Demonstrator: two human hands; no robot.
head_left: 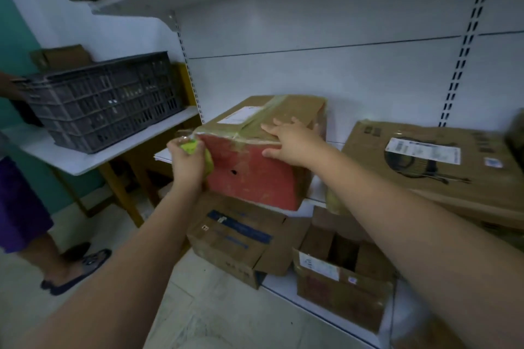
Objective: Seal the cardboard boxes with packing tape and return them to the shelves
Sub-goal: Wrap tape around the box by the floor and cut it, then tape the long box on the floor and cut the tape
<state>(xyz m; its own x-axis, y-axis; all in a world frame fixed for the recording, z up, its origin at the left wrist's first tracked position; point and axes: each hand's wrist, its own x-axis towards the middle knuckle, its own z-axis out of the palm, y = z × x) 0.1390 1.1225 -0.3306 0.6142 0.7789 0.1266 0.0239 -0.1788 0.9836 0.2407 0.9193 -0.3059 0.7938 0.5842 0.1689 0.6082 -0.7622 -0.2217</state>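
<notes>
Sitting taped at the shelf (317, 201) edge, the red box (249, 176) is being steadied by the spread right hand (289, 142) while the left hand (185, 161) is gripping the tape roll (190, 147); an open box (340, 263) below is waiting unsealed.

Both my arms reach forward, forearms bare. My left hand (185, 160) is curled tight, fingers and thumb wrapped round something yellow-green tucked inside them. My right hand (292, 140) lies open, fingers spread and pressing flat ahead, thumb hooked down below them.
</notes>
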